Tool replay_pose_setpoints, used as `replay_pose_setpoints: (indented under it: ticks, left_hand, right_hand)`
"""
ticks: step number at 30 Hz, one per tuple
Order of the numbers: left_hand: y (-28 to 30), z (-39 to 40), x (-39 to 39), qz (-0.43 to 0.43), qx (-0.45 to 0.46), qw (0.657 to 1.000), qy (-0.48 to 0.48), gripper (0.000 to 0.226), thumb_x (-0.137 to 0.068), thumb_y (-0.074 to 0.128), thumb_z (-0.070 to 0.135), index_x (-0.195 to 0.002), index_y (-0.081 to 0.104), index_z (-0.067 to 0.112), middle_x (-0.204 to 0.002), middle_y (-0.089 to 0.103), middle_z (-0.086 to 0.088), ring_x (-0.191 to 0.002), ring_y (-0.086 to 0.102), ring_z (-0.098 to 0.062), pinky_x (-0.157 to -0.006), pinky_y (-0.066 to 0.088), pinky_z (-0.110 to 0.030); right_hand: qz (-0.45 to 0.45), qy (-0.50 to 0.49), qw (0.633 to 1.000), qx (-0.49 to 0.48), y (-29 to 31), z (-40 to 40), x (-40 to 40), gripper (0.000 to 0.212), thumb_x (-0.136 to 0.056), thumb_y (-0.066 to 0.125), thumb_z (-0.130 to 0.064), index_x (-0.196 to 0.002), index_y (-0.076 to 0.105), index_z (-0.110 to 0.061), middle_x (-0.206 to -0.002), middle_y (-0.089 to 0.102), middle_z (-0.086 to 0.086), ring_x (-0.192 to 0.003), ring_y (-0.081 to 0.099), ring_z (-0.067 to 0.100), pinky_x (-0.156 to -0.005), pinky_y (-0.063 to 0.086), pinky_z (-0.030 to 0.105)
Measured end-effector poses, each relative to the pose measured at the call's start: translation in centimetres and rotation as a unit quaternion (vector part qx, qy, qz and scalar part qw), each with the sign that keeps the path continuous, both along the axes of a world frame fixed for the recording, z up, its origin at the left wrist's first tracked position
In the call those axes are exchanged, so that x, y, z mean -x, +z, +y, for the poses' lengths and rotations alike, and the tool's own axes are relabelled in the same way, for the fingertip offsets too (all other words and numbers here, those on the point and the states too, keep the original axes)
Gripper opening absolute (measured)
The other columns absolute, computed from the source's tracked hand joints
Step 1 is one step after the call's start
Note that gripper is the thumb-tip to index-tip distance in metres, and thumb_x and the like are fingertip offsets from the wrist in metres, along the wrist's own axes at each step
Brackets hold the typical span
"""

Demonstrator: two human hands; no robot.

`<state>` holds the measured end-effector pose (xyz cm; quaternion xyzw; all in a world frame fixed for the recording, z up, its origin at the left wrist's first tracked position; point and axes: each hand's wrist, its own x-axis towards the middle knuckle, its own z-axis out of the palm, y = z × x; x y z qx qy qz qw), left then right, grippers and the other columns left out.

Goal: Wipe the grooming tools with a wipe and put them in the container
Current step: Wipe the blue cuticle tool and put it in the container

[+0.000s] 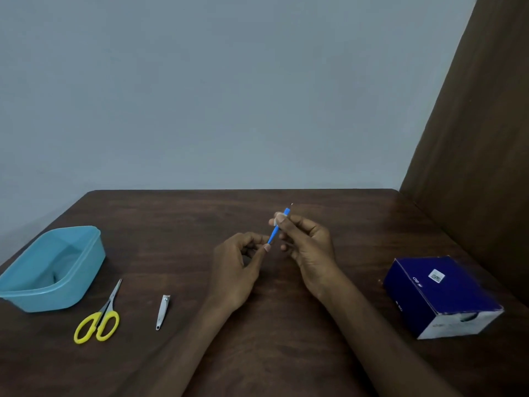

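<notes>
Both bare forearms enter from the bottom edge and converge over the middle of the dark brown wooden table (pixel 286 353). Left hand (pixel 237 270): fingers curled, thumb and forefinger tips pinching the lower end of a slim blue plastic-handled grooming tool (pixel 274 234), held clear of the table surface. Tool is tilted, upper end leaning away and to the right; a thin metal tip shows at the top, detail too small to make out. Right hand (pixel 307 245): fingers curled around the upper part of the tool, thumb and forefinger pressing a small pale wipe (pixel 278 217) against the handle just below the tip. Only a small patch of wipe shows between the fingertips. Left side of table: light blue translucent rectangular plastic container (pixel 83 270), lid off, interior hard to read. Just in front of the container, yellow-handled small scissors (pixel 98 319) lie flat, blades closed and pointing away from the camera, handles toward it; blades near the container wall, whether touching cannot be told. To the right of the scissors, apart from them, a small silver metal nail clipper (pixel 162 312) lies flat on the table, closed. Right side of table, well apart from the hands: dark blue cardboard box (pixel 440 293) with a white end face and a small white label on its top. Background: plain grey wall (pixel 229 96); brown panel (pixel 481 138) along the right edge.
</notes>
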<state>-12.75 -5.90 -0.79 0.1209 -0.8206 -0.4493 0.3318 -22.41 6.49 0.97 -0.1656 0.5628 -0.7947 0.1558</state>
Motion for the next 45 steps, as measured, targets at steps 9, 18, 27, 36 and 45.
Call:
replay_pose_setpoints:
  ticks: [9, 18, 27, 36, 45]
  left_hand:
    - [-0.1, -0.1, -0.1, 0.001, 0.022, 1.0, -0.007, 0.015, -0.098, 0.074, 0.016, -0.1, 0.082, 0.029, -0.09, 0.076, 0.011, -0.083, 0.07, -0.009, -0.068, 0.05, -0.015]
    - [-0.2, -0.1, 0.1, 0.0, 0.035, 0.999, -0.013, 0.017, -0.101, 0.07, 0.017, -0.09, 0.078, 0.026, -0.09, 0.077, 0.012, -0.082, 0.071, -0.01, -0.063, 0.043, -0.013]
    - [0.3, 0.3, -0.4, 0.015, 0.01, 1.0, -0.009, 0.013, -0.097, 0.077, 0.019, -0.103, 0.084, 0.028, -0.091, 0.078, 0.012, -0.082, 0.068, -0.005, -0.065, 0.045, -0.008]
    - [0.5, 0.1, -0.5, 0.021, -0.026, 0.999, 0.011, 0.006, -0.095, 0.08, 0.025, -0.097, 0.084, 0.028, -0.084, 0.079, 0.019, -0.077, 0.07, -0.002, -0.062, 0.047, -0.01]
    - [0.5, 0.0, -0.3, 0.025, -0.049, 0.998, -0.005, 0.013, -0.085, 0.088, 0.016, -0.092, 0.084, 0.026, -0.08, 0.08, 0.016, -0.067, 0.067, 0.002, -0.063, 0.048, -0.009]
  right_hand:
    - [0.01, 0.013, 1.0, 0.006, -0.2, -0.3, -0.1, 0.007, -0.094, 0.079, -0.019, -0.095, 0.082, -0.013, -0.103, 0.082, 0.01, -0.074, 0.064, 0.01, -0.068, 0.045, 0.028]
    - [0.018, -0.005, 1.0, 0.011, -0.1, -0.1, 0.2, 0.009, -0.095, 0.078, -0.021, -0.088, 0.082, -0.015, -0.102, 0.083, 0.01, -0.077, 0.067, 0.014, -0.069, 0.044, 0.029]
    - [0.04, -0.047, 0.998, 0.016, 0.0, -0.1, 0.3, 0.007, -0.095, 0.078, -0.021, -0.095, 0.083, -0.015, -0.102, 0.083, 0.006, -0.091, 0.071, 0.009, -0.073, 0.046, 0.03]
    - [0.089, 0.007, 0.995, -0.047, -0.9, -0.3, -0.4, 0.011, -0.093, 0.08, -0.016, -0.093, 0.083, -0.005, -0.086, 0.082, 0.005, -0.081, 0.073, 0.002, -0.069, 0.051, 0.013]
    - [0.024, -0.044, 0.998, 0.029, -0.4, -0.3, 0.9, 0.015, -0.086, 0.085, -0.027, -0.092, 0.084, -0.014, -0.091, 0.077, 0.001, -0.086, 0.061, 0.013, -0.065, 0.045, 0.028]
